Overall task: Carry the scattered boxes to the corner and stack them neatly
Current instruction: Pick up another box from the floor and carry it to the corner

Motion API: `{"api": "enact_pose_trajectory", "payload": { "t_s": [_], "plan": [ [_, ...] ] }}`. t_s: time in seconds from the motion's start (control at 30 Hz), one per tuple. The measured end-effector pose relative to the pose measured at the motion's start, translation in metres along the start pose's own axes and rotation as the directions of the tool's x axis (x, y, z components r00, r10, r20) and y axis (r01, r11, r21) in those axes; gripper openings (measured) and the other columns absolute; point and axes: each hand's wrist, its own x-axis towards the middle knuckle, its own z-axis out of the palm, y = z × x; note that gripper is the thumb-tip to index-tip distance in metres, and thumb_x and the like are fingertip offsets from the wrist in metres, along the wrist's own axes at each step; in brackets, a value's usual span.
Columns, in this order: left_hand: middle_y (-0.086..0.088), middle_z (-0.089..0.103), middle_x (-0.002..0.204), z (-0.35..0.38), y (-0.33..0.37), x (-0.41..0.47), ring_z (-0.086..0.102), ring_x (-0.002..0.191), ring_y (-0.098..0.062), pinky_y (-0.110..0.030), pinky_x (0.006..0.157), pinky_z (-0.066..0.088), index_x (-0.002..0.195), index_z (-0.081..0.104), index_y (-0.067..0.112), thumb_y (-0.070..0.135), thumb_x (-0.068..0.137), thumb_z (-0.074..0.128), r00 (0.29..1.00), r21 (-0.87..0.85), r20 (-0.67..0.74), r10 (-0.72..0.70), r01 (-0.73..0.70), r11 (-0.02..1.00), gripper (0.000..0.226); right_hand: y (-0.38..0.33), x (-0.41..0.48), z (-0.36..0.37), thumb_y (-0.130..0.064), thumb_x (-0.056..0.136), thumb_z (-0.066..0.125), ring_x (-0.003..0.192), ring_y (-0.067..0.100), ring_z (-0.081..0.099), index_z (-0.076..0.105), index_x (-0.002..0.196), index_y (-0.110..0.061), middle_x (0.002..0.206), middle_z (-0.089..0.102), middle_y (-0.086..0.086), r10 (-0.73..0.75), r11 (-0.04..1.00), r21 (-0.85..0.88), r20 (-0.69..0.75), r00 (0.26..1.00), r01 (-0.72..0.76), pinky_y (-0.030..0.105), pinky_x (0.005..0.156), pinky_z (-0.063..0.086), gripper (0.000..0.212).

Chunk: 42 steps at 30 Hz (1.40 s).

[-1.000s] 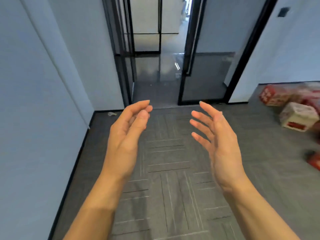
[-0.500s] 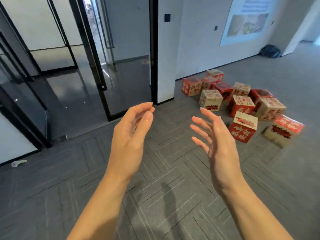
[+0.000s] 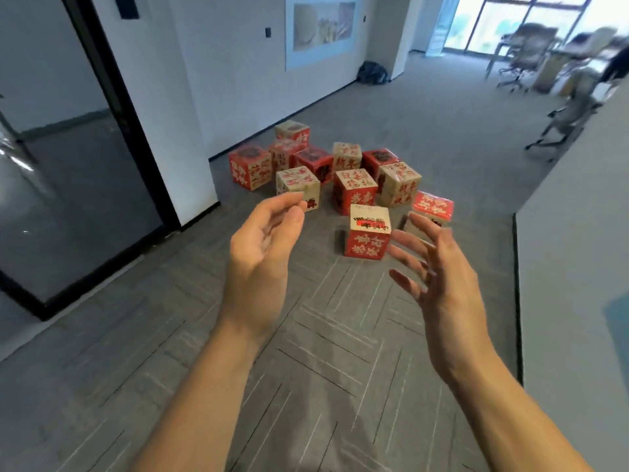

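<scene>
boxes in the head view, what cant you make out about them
- Count of boxes: head view, the rear ones are partly hidden behind the front ones.
- Print on them: blurred, unreadable.
- Rightmost red box: lower part hidden by right hand.
- Front-left cream box: near corner covered by left hand.
- Far chairs: smeared by motion blur.

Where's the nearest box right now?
Head view, centre: the nearest box sits on the carpet just before the pile, seen between the left hand and right hand.
</scene>
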Motion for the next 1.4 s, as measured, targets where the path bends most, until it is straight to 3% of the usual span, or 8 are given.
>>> {"api": "enact_pose_trajectory", "payload": {
  "t_s": [0.1, 0.33, 0.53, 0.63, 0.83, 0.93, 1.1, 1.4],
  "plan": [
    [0.012, 0.073, 0.126, 0.039, -0.021, 0.063, 0.066, 0.124, -0.009, -0.041, 0.109, 0.052, 0.126, 0.069, 0.027, 0.045, 0.099, 0.056, 0.996, -0.008, 0.090, 0.020, -0.020, 1.000, 0.035, 0.004, 0.056, -0.020, -0.081, 0.077, 0.046, 0.120, 0.010, 0.068, 0.062, 0.136, -0.039, 0.126, 0.073, -0.011, -0.012, 1.000, -0.007, -0.091, 0.996, 0.011, 0.045, 0.106, 0.052, 0.075],
    [0.010, 0.073, 0.126, 0.144, -0.099, 0.196, 0.067, 0.122, -0.009, -0.034, 0.103, 0.056, 0.129, 0.068, 0.023, 0.044, 0.099, 0.056, 0.982, 0.011, 0.189, -0.005, 0.003, 1.000, 0.039, 0.050, 0.207, -0.079, -0.072, 0.090, 0.043, 0.117, 0.006, 0.069, 0.061, 0.134, -0.041, 0.121, 0.074, -0.017, 0.016, 1.000, 0.001, -0.235, 0.972, -0.017, 0.046, 0.106, 0.053, 0.057],
    [0.011, 0.074, 0.125, 0.242, -0.140, 0.316, 0.068, 0.120, -0.009, -0.029, 0.097, 0.058, 0.128, 0.068, 0.023, 0.043, 0.100, 0.058, 0.987, 0.015, 0.160, -0.010, 0.008, 1.000, 0.036, 0.061, 0.373, -0.134, -0.070, 0.094, 0.046, 0.116, 0.006, 0.070, 0.062, 0.138, -0.035, 0.122, 0.075, -0.014, 0.033, 0.999, 0.026, -0.226, 0.974, -0.027, 0.046, 0.106, 0.053, 0.059],
    [0.012, 0.075, 0.122, 0.285, -0.146, 0.375, 0.069, 0.117, -0.006, -0.021, 0.093, 0.056, 0.129, 0.068, 0.020, 0.042, 0.101, 0.058, 0.987, 0.003, 0.161, -0.009, 0.009, 1.000, 0.037, 0.055, 0.447, -0.154, -0.078, 0.082, 0.048, 0.118, 0.008, 0.069, 0.063, 0.136, -0.038, 0.126, 0.074, -0.012, 0.020, 0.999, 0.028, -0.216, 0.976, -0.015, 0.044, 0.104, 0.054, 0.068],
    [0.016, 0.075, 0.118, 0.356, -0.207, 0.492, 0.070, 0.114, -0.003, -0.014, 0.087, 0.054, 0.130, 0.067, 0.017, 0.035, 0.100, 0.055, 0.987, 0.000, 0.150, -0.051, 0.052, 0.999, 0.037, 0.086, 0.583, -0.181, -0.065, 0.092, 0.047, 0.117, 0.009, 0.070, 0.064, 0.133, -0.041, 0.126, 0.074, -0.010, 0.065, 0.998, 0.017, -0.236, 0.970, -0.063, 0.044, 0.102, 0.054, 0.051],
    [0.019, 0.075, 0.117, 0.384, -0.267, 0.551, 0.069, 0.114, -0.003, -0.016, 0.090, 0.054, 0.129, 0.067, 0.017, 0.028, 0.107, 0.055, 0.984, 0.029, 0.150, -0.093, 0.090, 0.996, 0.027, 0.117, 0.657, -0.189, -0.066, 0.099, 0.047, 0.115, 0.009, 0.071, 0.064, 0.132, -0.042, 0.123, 0.075, -0.011, 0.093, 0.995, -0.005, -0.251, 0.963, -0.098, 0.045, 0.103, 0.054, 0.045],
    [0.017, 0.074, 0.120, 0.426, -0.350, 0.658, 0.069, 0.114, -0.003, -0.019, 0.092, 0.056, 0.129, 0.068, 0.019, 0.047, 0.096, 0.059, 0.981, 0.040, 0.109, -0.162, 0.159, 0.987, 0.044, 0.155, 0.788, -0.195, -0.065, 0.098, 0.047, 0.113, 0.004, 0.070, 0.063, 0.130, -0.045, 0.120, 0.074, -0.019, 0.134, 0.985, -0.078, -0.232, 0.964, -0.155, 0.039, 0.100, 0.054, 0.041],
    [0.010, 0.073, 0.123, 0.483, -0.451, 0.819, 0.066, 0.122, -0.008, -0.033, 0.103, 0.054, 0.127, 0.069, 0.025, 0.042, 0.101, 0.058, 0.961, 0.138, 0.010, -0.277, 0.273, 0.952, 0.033, 0.224, 1.000, -0.198, -0.083, 0.082, 0.047, 0.127, 0.005, 0.062, 0.058, 0.140, -0.044, 0.139, 0.065, -0.014, 0.197, 0.950, -0.222, -0.114, 0.974, -0.218, 0.042, 0.107, 0.052, 0.071]
  ]
}}
